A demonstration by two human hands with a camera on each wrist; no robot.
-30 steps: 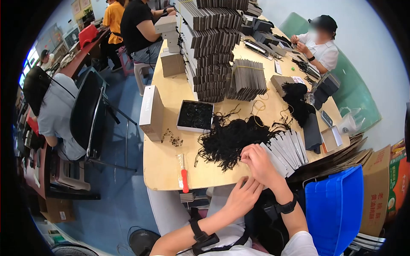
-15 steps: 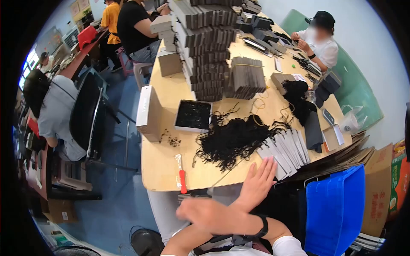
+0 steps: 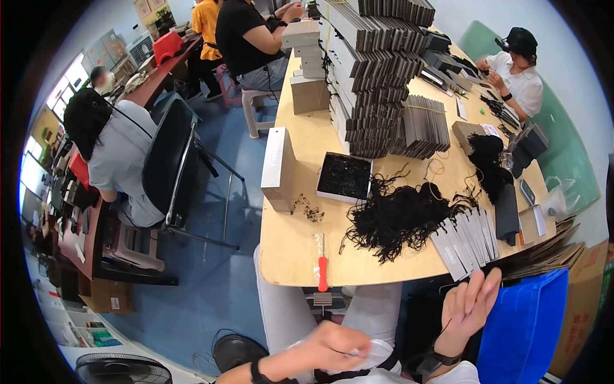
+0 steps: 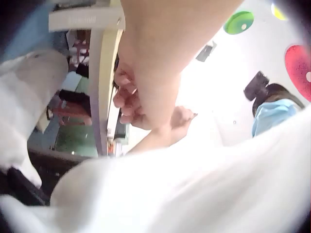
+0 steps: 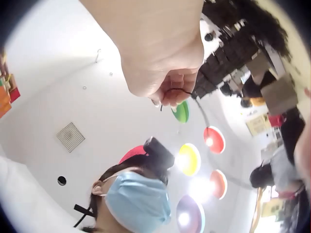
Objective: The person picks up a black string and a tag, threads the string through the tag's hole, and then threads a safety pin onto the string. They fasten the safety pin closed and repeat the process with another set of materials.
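Note:
In the head view my right hand is raised just in front of the table edge, close to the fanned pale cards. Its fingers pinch a thin black cord, clearest in the right wrist view. Lower down, over the lap, my left hand is curled and blurred, with a thin dark line at its fingers that looks like the same cord. Its bent fingers also show in the left wrist view. A heap of black cords lies on the table beside the cards.
Tall bundles of grey cards rise mid-table. An open box of small black pieces, an upright white box and a red-handled tool lie left of the heap. A blue bin stands at right.
My left hand has left the cards and drawn back over the lap. My right hand, which had crossed to the left, is now raised at the right. The head view has shifted.

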